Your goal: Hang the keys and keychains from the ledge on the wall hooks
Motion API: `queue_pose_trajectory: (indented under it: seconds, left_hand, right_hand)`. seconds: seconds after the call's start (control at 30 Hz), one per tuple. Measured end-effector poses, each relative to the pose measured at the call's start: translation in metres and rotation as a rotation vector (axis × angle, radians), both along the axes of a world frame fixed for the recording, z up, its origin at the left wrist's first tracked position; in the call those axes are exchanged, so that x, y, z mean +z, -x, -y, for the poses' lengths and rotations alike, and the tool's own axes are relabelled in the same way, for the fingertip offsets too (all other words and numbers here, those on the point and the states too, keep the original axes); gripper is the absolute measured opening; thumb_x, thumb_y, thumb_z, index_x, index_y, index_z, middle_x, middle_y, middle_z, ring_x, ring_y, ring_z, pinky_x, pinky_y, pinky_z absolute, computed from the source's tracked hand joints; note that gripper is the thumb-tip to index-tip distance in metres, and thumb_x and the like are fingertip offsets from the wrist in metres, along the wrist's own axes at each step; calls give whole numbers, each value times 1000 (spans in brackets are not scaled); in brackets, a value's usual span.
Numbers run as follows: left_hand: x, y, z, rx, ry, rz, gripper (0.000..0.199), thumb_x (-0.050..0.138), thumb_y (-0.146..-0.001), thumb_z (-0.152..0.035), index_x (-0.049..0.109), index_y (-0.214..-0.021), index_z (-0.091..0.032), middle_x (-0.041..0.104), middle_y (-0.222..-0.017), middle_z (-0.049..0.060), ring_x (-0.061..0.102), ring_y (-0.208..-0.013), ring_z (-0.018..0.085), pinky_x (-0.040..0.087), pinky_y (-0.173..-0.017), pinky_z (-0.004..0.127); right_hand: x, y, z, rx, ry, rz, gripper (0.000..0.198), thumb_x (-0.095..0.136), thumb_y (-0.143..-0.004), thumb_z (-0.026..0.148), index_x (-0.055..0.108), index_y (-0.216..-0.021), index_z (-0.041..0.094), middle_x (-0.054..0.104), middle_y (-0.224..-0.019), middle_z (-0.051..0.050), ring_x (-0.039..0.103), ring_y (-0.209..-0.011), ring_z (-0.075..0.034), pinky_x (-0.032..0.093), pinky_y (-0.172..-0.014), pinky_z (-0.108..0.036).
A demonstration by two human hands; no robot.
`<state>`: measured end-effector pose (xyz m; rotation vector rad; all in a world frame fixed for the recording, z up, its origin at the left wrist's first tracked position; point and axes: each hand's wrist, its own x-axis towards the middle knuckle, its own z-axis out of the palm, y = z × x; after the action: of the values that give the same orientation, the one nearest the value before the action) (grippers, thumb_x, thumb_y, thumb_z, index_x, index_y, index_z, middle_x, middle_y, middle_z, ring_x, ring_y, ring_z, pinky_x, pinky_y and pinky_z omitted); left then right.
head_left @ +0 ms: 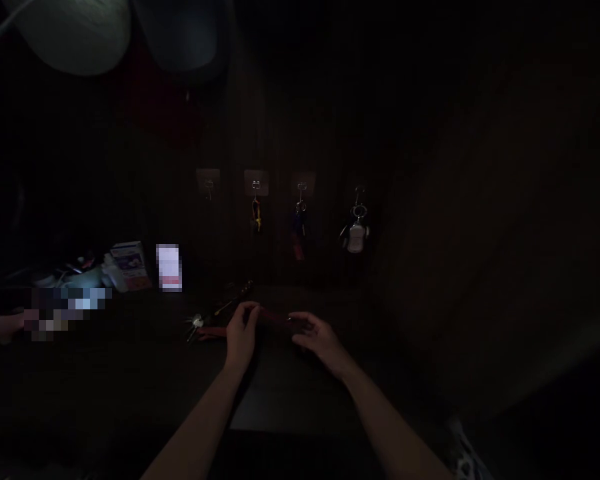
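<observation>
In the dim light, my left hand (243,330) is closed in a pinch on one end of a dark red strap (274,316), which stretches towards my right. My right hand (320,339) curls at its other end, with a small bright glint at the index fingertip; what exactly it grips is too dark to make out. Left of my left hand lie a bunch of keys (196,323) and an orange-red strap (213,332). A thin dark item with shiny spots (240,292) rests just behind that hand.
Several hooks are fixed on the dark wall. From three hang a yellow loop (257,215), a key bunch with a red tag (299,243) and keys with a pale fob (356,237). At left are a lit screen (169,268), small boxes (131,265) and another person's hand (5,327). Caps (80,37) hang above.
</observation>
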<state>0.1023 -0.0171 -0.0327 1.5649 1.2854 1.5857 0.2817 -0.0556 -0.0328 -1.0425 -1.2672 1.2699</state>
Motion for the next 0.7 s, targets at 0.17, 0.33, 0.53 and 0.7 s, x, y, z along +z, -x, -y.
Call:
queue_pose_trajectory:
  seconds: [0.17, 0.33, 0.53, 0.7]
  left_hand:
    - [5, -3, 2, -79, 102, 115, 27, 56, -73, -43, 62, -83, -18, 64, -74, 0, 60, -70, 16, 47, -67, 27]
    - [10, -7, 0, -223, 232, 308, 36, 65, -64, -46, 63, -84, -17, 62, -70, -2, 59, -62, 12, 47, -62, 24]
    - [22, -1, -9, -380, 357, 544, 40, 72, -60, -40, 62, -90, -15, 63, -73, 1, 60, -64, 10, 47, -64, 24]
    - [51, 5, -12, -405, 324, 459, 39, 74, -59, -32, 62, -93, -18, 64, -78, 0, 61, -71, 11, 47, -66, 23]
  right_hand:
    - [-3, 2, -1, -76, -43, 44, 34, 71, -57, 25, 52, -85, 22, 60, -78, 4, 55, -63, -10, 38, -50, -18]
    - [-5, 4, -7, -138, -43, 26, 29, 67, -62, 37, 44, -73, 22, 48, -55, 10, 41, -41, -5, 28, -38, -17]
    - [-3, 3, -10, -140, -19, -18, 34, 64, -64, 48, 51, -74, 18, 63, -61, 1, 53, -43, -9, 36, -40, -20]
    - [-5, 3, -12, -152, -13, -28, 36, 65, -62, 50, 53, -72, 18, 60, -49, 3, 57, -43, -12, 40, -42, -21]
